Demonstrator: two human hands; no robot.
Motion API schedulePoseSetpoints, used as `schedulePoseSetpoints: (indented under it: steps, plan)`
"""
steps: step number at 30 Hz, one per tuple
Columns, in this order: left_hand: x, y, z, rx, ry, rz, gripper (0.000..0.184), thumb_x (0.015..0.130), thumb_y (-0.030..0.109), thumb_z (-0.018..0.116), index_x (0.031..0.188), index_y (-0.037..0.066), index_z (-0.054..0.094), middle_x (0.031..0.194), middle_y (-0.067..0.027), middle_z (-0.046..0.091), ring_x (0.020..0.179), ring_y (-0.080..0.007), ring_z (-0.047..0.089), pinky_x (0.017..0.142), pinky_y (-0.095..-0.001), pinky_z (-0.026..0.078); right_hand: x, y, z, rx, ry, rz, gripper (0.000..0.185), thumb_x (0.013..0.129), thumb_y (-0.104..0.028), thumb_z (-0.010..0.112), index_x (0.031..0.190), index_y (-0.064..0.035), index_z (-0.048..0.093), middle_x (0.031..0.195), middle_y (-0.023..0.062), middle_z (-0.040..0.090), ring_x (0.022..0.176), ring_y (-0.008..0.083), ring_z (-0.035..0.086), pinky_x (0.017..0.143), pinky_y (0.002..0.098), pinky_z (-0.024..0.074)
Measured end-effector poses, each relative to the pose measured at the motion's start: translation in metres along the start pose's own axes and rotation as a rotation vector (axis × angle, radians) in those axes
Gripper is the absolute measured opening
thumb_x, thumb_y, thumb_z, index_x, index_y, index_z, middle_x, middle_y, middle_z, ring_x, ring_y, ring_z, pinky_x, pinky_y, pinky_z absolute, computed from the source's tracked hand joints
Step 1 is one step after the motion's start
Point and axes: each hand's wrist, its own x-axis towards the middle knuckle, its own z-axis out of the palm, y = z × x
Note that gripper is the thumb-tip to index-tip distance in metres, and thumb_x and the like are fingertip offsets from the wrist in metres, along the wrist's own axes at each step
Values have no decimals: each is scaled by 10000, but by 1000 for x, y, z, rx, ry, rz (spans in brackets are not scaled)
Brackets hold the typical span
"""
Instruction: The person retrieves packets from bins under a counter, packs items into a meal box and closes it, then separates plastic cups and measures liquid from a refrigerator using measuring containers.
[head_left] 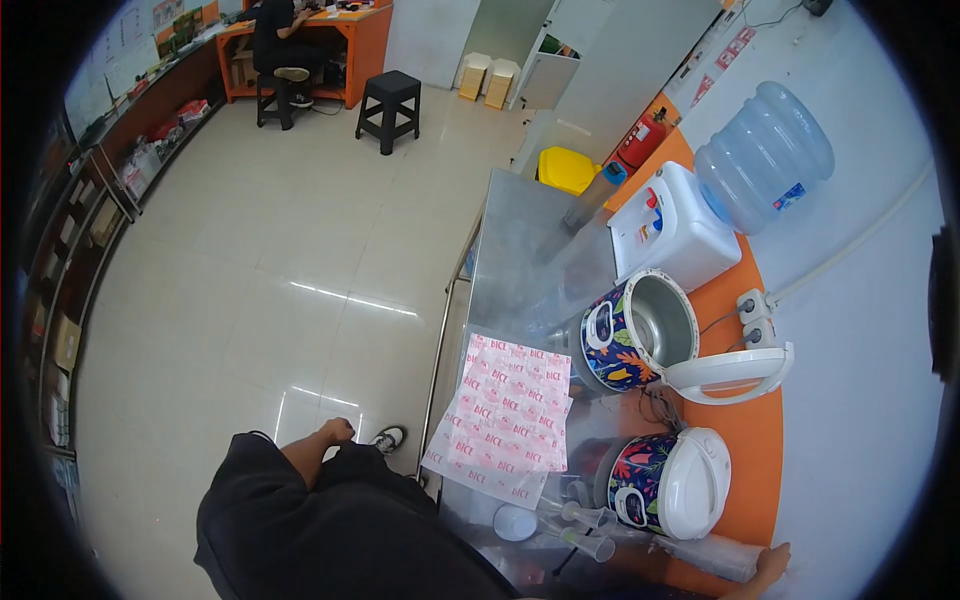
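Observation:
My right hand (771, 567) is at the lower right edge, its fingers closed round the end of a long clear plastic sleeve (712, 556) lying by the wall. What is inside the sleeve is hard to make out. My left hand (340, 430) hangs beside my body above the floor, loosely curled, with nothing visible in it. Near the sleeve stands a rice cooker (642, 482) with a floral pattern and its white lid down. Clear plastic cups (590, 530), a white cup (515, 522) and printed paper sheets (510, 405) lie on the metal table (515, 225).
A second floral rice cooker (612, 345) stands with its lid up, beside a water dispenser (675, 225). Behind are a yellow bin lid (568, 170) and a fire extinguisher (640, 138). A black stool (388, 108) and a seated person (275, 35) are across the room.

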Motion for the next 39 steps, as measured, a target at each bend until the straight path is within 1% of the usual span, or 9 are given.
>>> schedulePoseSetpoints:
  steps: [7,13,19,21,22,27,31,36,39]
  plan:
    - [-16,26,-17,-125,82,-103,466,780,380,587,1049,36,749,1097,-224,715,1062,-391,675,942,-433,535,-11,-12,-33,-99,-121,-28,341,835,-146,680,1131,8,606,1117,262,662,1061,458,636,904,530,515]
    - [-13,26,-18,-134,52,-92,441,774,364,591,1035,49,756,1094,-229,714,1060,-392,677,943,-429,534,22,34,13,212,32,-169,433,808,-92,643,1223,31,621,1140,305,658,1086,443,639,940,489,506]
    - [-2,13,-10,-80,18,-58,419,778,350,590,1016,49,758,1079,-230,715,1053,-394,677,940,-433,535,8,4,3,609,-252,20,531,832,-135,620,1315,76,556,1199,325,638,1158,442,615,995,468,482]
    - [-5,18,-13,-47,-41,-59,426,779,352,589,1018,41,755,1078,-231,715,1052,-394,676,940,-434,535,15,6,28,371,134,-215,547,845,-170,627,1328,74,545,1217,325,632,1172,439,607,990,470,477]
    - [-9,22,-14,-88,6,-64,433,795,368,595,1044,50,752,1091,-211,720,1063,-377,678,948,-423,534,17,6,33,375,133,-215,547,845,-170,627,1328,74,545,1217,325,632,1172,439,607,990,470,477]
    - [-8,30,-21,-116,34,-72,454,810,388,611,1092,59,745,1120,-192,723,1083,-357,678,972,-405,530,-12,-38,-25,334,-79,-84,510,850,-165,620,1294,80,564,1210,322,634,1165,462,595,998,463,465]
    - [-15,33,-23,-146,68,-113,454,801,382,606,1074,47,747,1123,-210,714,1085,-376,671,971,-416,527,17,-18,13,417,74,-256,406,825,-104,609,1186,80,611,1102,306,668,1061,471,628,936,474,488]
    - [-17,22,-18,-166,69,-98,436,802,365,584,1048,47,752,1132,-219,705,1088,-396,662,969,-432,521,6,-31,-7,435,93,-85,235,766,-29,608,978,70,632,929,283,673,908,479,632,847,484,501]
    - [-15,16,-15,-107,-6,-91,508,806,442,596,1113,66,744,1174,-169,712,1127,-342,662,1011,-394,508,5,-33,-16,365,75,-80,232,794,-54,633,985,77,631,943,300,676,910,485,641,834,490,509]
